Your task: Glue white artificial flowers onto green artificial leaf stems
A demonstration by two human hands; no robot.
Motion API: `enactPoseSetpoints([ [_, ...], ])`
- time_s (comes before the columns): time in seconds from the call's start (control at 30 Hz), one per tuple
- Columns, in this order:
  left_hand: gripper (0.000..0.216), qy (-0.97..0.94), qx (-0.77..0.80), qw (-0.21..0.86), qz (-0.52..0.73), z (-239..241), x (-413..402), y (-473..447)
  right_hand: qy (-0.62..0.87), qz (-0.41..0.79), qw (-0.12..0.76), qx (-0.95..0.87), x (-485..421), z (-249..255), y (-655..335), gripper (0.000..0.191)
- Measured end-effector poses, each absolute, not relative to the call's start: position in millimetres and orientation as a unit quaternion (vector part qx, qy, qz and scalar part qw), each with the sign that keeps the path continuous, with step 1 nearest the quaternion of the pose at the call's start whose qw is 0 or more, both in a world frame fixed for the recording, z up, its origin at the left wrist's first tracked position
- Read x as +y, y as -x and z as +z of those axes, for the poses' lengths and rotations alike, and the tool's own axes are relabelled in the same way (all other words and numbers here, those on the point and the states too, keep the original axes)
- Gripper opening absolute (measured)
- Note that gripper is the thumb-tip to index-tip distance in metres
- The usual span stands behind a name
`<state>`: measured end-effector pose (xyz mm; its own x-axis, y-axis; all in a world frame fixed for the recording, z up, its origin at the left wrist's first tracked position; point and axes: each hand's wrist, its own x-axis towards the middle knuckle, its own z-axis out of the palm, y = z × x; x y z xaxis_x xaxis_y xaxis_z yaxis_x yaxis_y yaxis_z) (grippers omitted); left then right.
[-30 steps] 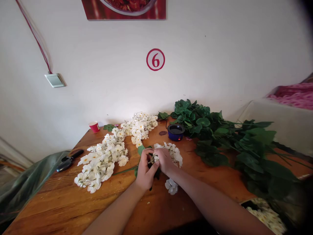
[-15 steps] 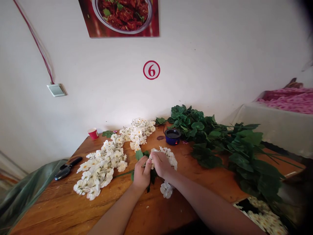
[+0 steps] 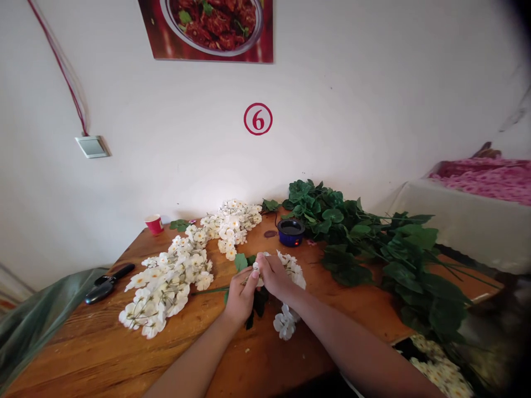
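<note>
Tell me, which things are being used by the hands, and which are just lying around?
In use: left hand, right hand, flower sprig, green leaf.

Lying around: white flower pile, shears, red cup, blue pot, leaf pile.

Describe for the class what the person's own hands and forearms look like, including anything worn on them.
The left hand and right hand are bare: no gloves, and no ring, watch or bracelet shows on either. The left forearm and right forearm are bare too, down to the lower edge of the view, so no sleeve shows.
</note>
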<state>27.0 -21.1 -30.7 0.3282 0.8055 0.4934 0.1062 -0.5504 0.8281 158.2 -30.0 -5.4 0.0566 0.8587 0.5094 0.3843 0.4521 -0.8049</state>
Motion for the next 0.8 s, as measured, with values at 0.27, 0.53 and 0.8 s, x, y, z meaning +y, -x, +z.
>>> enactPoseSetpoints([
  [0.27,0.043,-0.714,0.332,0.44,0.432,-27.3,-19.1,-24.3,0.607,-0.12,0.297,-0.728,-10.8,87.3,-222.3,0.058],
  [0.53,0.04,-0.76,0.358,0.383,0.384,-31.7,-13.3,-25.7,0.667,-0.141,0.091,-0.726,64.4,141.5,-300.4,0.047],
  [0.8,0.033,-0.764,0.353,0.375,0.389,-29.5,-13.4,-24.4,0.691,-0.13,-0.036,-0.71,109.2,105.8,-314.3,0.045],
])
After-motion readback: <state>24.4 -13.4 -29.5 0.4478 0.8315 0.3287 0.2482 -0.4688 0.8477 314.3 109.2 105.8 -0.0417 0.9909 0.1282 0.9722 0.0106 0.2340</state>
